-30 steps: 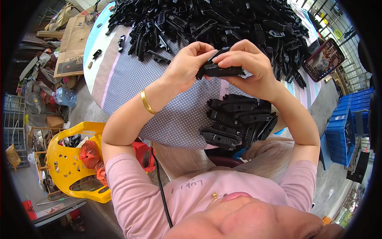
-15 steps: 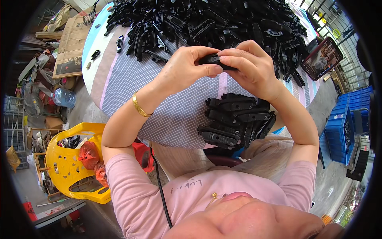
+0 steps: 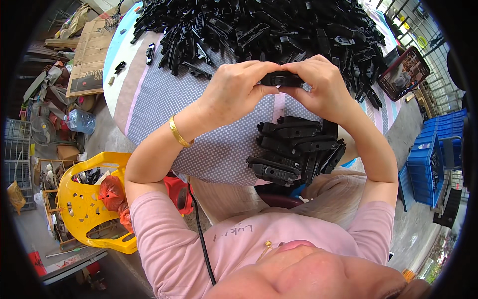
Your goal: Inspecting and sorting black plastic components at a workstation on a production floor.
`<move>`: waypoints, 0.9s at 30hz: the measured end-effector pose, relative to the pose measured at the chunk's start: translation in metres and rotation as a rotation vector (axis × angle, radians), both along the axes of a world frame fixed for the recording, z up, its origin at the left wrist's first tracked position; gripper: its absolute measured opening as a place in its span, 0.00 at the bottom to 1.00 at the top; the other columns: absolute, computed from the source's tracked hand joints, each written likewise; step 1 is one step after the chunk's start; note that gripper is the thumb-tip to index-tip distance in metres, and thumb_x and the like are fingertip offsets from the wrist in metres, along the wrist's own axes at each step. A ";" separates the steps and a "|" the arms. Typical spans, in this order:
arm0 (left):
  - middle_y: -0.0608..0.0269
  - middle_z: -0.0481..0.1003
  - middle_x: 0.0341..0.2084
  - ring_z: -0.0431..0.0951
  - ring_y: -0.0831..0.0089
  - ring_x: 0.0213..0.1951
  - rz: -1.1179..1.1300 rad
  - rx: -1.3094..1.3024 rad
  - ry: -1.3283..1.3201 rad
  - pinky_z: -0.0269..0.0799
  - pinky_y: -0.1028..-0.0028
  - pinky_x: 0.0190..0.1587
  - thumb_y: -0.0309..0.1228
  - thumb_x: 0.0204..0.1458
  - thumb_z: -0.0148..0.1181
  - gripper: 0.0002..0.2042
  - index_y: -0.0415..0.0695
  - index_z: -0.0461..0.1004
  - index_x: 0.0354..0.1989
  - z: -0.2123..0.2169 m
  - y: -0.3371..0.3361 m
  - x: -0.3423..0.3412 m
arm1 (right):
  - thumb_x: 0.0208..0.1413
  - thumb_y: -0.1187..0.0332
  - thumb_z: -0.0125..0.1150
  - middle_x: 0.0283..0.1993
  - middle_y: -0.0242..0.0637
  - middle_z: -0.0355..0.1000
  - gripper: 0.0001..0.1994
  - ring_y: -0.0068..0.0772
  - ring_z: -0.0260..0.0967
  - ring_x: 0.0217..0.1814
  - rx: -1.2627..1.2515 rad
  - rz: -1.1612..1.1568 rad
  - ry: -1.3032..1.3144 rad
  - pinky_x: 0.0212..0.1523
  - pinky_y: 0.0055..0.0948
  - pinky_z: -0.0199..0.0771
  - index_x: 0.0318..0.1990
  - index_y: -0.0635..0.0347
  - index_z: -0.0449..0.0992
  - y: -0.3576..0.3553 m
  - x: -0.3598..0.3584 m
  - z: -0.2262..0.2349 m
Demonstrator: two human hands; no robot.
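Makeshift workshop, household furniture. Black plastic parts [image 3: 259, 30] heaped at 12 o'clock on a round table, patterned tablecloth [image 3: 164, 97]. Blue crates [image 3: 422, 172] at 3, concrete floor [image 3: 411, 219] at 4, metal bars [image 3: 433, 37] at 2, cardboard [image 3: 94, 50] at 10, yellow plastic chair [image 3: 79, 209] between 8 and 9.

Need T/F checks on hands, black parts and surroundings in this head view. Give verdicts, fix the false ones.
1. The left hand and right hand both hold a black plastic part. True.
2. Neither arm wears jewellery. False: a gold bangle circles the left one.
3. A small cluster of black parts lies nearer the body than the large pile. True.
4. A green bucket stands at far left. False: that is a yellow plastic chair.
5. A phone is propped right of the pile. True.
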State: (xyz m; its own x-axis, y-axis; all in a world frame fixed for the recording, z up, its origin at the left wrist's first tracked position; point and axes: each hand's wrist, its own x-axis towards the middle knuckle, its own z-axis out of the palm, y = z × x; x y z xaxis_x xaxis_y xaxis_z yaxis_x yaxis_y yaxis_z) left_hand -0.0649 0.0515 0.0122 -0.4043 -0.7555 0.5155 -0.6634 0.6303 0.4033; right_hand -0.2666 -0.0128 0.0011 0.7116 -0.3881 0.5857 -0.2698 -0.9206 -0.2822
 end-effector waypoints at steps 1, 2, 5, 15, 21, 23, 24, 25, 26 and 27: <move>0.52 0.76 0.33 0.76 0.57 0.33 0.000 0.007 0.016 0.73 0.67 0.36 0.30 0.43 0.63 0.17 0.38 0.72 0.42 -0.001 0.001 -0.002 | 0.35 0.68 0.70 0.31 0.37 0.75 0.19 0.36 0.71 0.35 -0.022 0.006 -0.020 0.39 0.30 0.67 0.39 0.62 0.76 0.000 -0.001 -0.001; 0.52 0.76 0.33 0.76 0.57 0.35 0.000 0.015 0.031 0.73 0.67 0.38 0.31 0.43 0.63 0.17 0.38 0.72 0.42 -0.002 0.001 -0.003 | 0.35 0.67 0.70 0.29 0.36 0.74 0.18 0.37 0.70 0.33 -0.044 0.011 -0.039 0.38 0.30 0.67 0.37 0.62 0.76 0.000 -0.002 -0.001; 0.54 0.74 0.35 0.74 0.58 0.41 -0.173 0.231 -0.104 0.70 0.65 0.45 0.31 0.41 0.66 0.18 0.39 0.72 0.42 0.013 -0.007 0.013 | 0.35 0.67 0.70 0.27 0.37 0.72 0.17 0.38 0.68 0.31 0.212 0.069 0.137 0.37 0.31 0.67 0.36 0.61 0.76 -0.001 -0.008 0.004; 0.61 0.74 0.29 0.72 0.65 0.39 0.400 0.252 -0.737 0.68 0.71 0.45 0.24 0.39 0.65 0.12 0.40 0.74 0.34 0.019 -0.017 0.081 | 0.50 0.69 0.60 0.39 0.37 0.72 0.11 0.36 0.68 0.37 0.073 0.055 0.097 0.38 0.29 0.70 0.40 0.62 0.76 -0.020 -0.011 0.000; 0.60 0.76 0.27 0.73 0.76 0.25 0.116 0.478 0.010 0.70 0.78 0.30 0.29 0.49 0.58 0.09 0.37 0.72 0.36 0.015 -0.024 0.046 | 0.46 0.73 0.60 0.42 0.36 0.70 0.15 0.36 0.64 0.46 -0.156 -0.122 0.251 0.47 0.30 0.68 0.44 0.61 0.74 -0.029 -0.010 -0.012; 0.62 0.78 0.34 0.72 0.84 0.27 0.046 0.631 0.244 0.70 0.85 0.30 0.31 0.55 0.54 0.11 0.37 0.71 0.41 0.006 -0.027 0.037 | 0.47 0.72 0.60 0.41 0.36 0.70 0.14 0.36 0.64 0.46 -0.122 -0.164 0.305 0.46 0.31 0.68 0.43 0.62 0.74 -0.031 -0.011 -0.008; 0.62 0.78 0.34 0.72 0.84 0.27 0.044 0.629 0.244 0.70 0.85 0.30 0.31 0.55 0.54 0.11 0.37 0.71 0.41 0.007 -0.028 0.033 | 0.47 0.71 0.61 0.40 0.36 0.70 0.12 0.37 0.64 0.46 -0.087 -0.204 0.360 0.45 0.31 0.68 0.41 0.63 0.74 -0.032 -0.012 -0.007; 0.62 0.78 0.34 0.72 0.85 0.27 0.037 0.689 0.319 0.70 0.85 0.29 0.31 0.55 0.54 0.10 0.37 0.71 0.41 0.008 -0.026 0.028 | 0.47 0.71 0.61 0.40 0.36 0.70 0.12 0.37 0.64 0.46 -0.088 -0.205 0.358 0.45 0.31 0.68 0.41 0.63 0.74 -0.032 -0.014 -0.006; 0.62 0.78 0.34 0.72 0.85 0.27 0.030 0.749 0.394 0.70 0.86 0.29 0.31 0.56 0.53 0.10 0.38 0.71 0.42 0.009 -0.025 0.024 | 0.47 0.70 0.61 0.40 0.37 0.70 0.12 0.37 0.65 0.44 -0.087 -0.191 0.325 0.44 0.32 0.68 0.40 0.63 0.73 -0.033 -0.016 -0.005; 0.61 0.78 0.34 0.72 0.85 0.27 0.037 0.745 0.437 0.69 0.87 0.28 0.32 0.57 0.52 0.11 0.38 0.71 0.42 0.004 -0.026 0.023 | 0.48 0.69 0.61 0.39 0.38 0.70 0.11 0.38 0.66 0.43 -0.085 -0.177 0.292 0.44 0.33 0.68 0.38 0.64 0.72 -0.033 -0.017 -0.004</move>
State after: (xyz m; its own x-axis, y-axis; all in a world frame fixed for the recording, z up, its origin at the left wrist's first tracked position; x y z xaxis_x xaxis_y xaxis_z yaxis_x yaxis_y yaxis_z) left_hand -0.0421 0.0256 0.0159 -0.2536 -0.9672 -0.0157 -0.3671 0.0812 0.9266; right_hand -0.2832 -0.0461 -0.0027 0.7798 -0.4792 0.4028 -0.4856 -0.8691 -0.0939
